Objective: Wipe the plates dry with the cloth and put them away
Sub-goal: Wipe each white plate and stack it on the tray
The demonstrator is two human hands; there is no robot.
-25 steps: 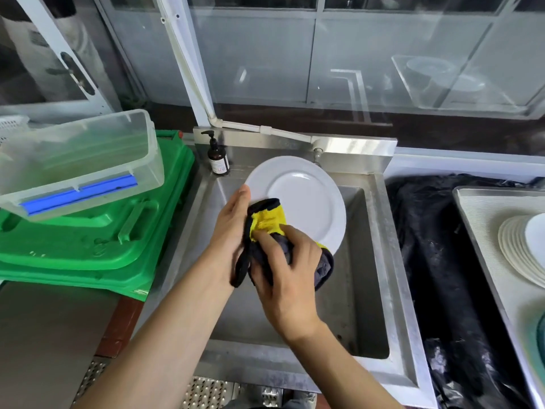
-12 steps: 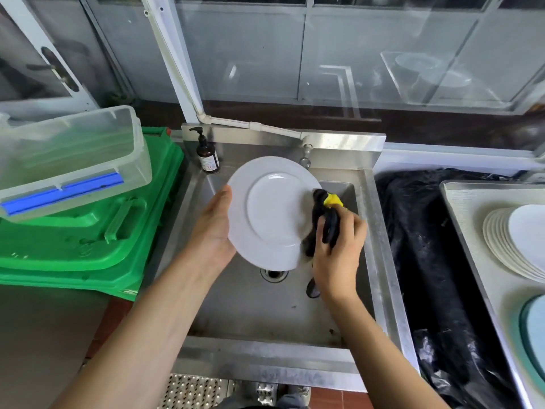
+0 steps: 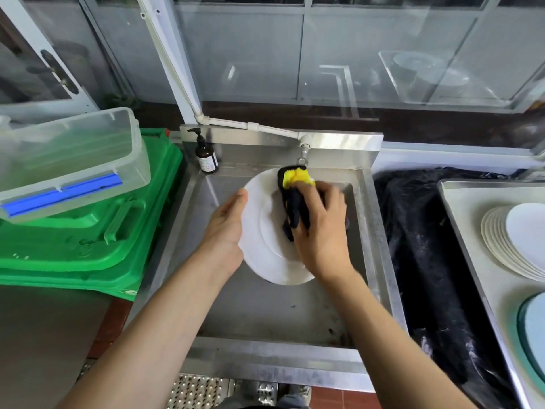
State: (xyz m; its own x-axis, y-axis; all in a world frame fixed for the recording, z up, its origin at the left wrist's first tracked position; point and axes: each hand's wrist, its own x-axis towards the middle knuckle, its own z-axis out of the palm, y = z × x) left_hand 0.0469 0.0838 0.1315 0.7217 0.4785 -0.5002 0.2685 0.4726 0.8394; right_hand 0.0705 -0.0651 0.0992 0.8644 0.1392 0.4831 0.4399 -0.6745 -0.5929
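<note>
A steel sink [image 3: 256, 314] fills the middle of the view, with its basin open toward the person. At its left side lies a stack of green plastic lids [image 3: 88, 231], and on this stack, near its far left corner, stands a clear plastic box [image 3: 70, 160] with a blue strip along its front edge. To the right of the sink there is black plastic sheeting [image 3: 424, 261], and further right a pale tray [image 3: 472, 261] at the right edge of the view. On this tray a stack of white plates [image 3: 501, 246] leans, fanned out, and near the tray's front right corner a light blue round dish [image 3: 533, 329] is partly cut off by the frame.

Over the far half of the basin the white plate [image 3: 259, 255] is held tilted. The left hand [image 3: 227, 231] grips its left rim, with the thumb on the face of the plate and the other fingers hidden behind it. The right hand [image 3: 318, 231] presses the cloth [image 3: 295, 196] against the upper right part of the plate, with the fingers curled around it. The cloth is black with a yellow part at its top, and the hand is a little blurred.

On the far left corner of the sink rim stands a brown pump bottle [image 3: 206, 156]. A small tap [image 3: 303, 152] hangs from the back wall of the sink, just above the cloth.
</note>
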